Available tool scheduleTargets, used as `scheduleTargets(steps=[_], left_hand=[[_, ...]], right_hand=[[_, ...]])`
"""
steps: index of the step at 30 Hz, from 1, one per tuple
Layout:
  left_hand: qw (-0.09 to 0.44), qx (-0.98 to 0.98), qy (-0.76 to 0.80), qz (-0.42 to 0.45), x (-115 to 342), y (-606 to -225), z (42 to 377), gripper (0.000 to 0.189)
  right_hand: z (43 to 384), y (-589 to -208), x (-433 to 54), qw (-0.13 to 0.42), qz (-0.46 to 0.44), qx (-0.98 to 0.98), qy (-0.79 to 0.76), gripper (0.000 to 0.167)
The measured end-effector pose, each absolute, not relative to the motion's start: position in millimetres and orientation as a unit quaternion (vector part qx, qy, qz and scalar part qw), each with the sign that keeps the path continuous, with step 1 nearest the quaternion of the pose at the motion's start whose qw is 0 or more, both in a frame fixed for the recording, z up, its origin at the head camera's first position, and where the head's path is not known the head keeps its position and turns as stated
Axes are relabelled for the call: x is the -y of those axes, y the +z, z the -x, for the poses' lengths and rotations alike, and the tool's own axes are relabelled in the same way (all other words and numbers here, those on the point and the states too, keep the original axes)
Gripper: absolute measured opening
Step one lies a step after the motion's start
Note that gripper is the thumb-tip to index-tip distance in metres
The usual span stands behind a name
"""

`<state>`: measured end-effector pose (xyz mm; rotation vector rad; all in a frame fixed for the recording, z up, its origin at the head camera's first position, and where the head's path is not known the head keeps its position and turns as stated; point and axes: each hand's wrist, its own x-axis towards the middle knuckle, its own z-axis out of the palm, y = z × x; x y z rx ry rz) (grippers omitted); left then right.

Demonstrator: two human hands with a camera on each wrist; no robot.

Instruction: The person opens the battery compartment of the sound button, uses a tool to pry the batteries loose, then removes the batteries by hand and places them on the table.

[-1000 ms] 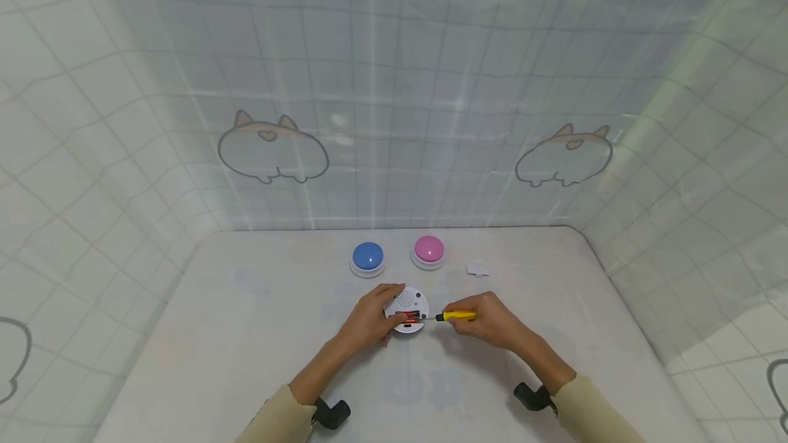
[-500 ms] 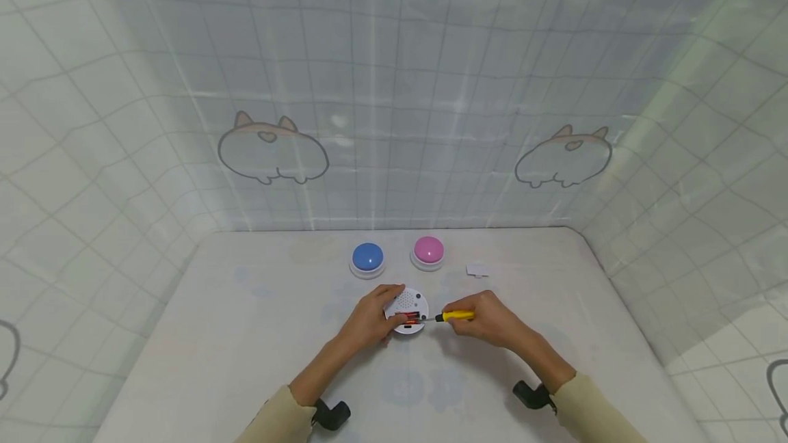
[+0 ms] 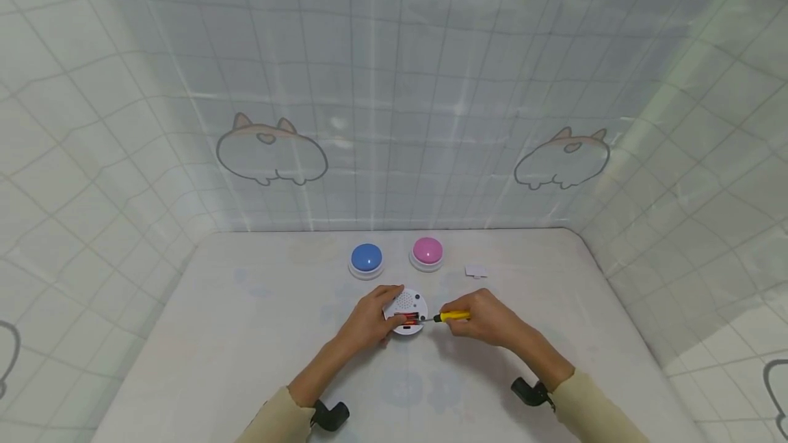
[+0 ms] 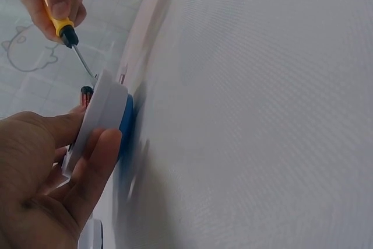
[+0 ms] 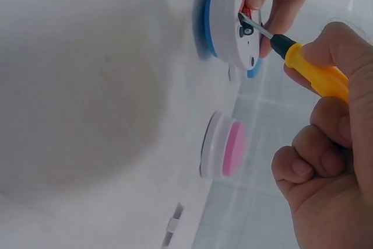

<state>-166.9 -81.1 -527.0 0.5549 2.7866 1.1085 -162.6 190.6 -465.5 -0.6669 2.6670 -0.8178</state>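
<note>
My left hand (image 3: 368, 318) grips a round white push-button device (image 3: 403, 299) by its left side, thumb near the batteries. It lies underside up, with its blue dome (image 5: 208, 23) facing the table. Red-and-black batteries (image 3: 409, 317) sit in its uncovered compartment; one battery end (image 4: 86, 93) shows above the rim in the left wrist view. My right hand (image 3: 489, 318) holds a screwdriver (image 3: 455, 316) by its yellow-and-black handle. The metal shaft (image 5: 256, 26) points left, and its tip is at the right end of the compartment. Exact contact at the tip is hard to make out.
Behind the device stand a blue-topped button (image 3: 366, 258) and a pink-topped button (image 3: 427, 250), both upright. A small white cover (image 3: 476, 271) lies at the back right of the white table (image 3: 246, 340). Tile-patterned sheeting (image 3: 394, 122) surrounds the table at the back and sides.
My right hand and the screwdriver have shifted slightly left, toward the device. The left hand and the device look nearly still; the whole head view has drifted a little.
</note>
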Motion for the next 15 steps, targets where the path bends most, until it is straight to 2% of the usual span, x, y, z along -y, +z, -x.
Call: scheduleTargets(steps=[15], left_hand=[[0.057, -0.902, 0.385, -0.187, 83.2, -526.3, 167.0, 0.063]], right_hand=[[160.9, -455.6, -182.1, 0.120, 0.258, -0.933, -0.222, 0.024]])
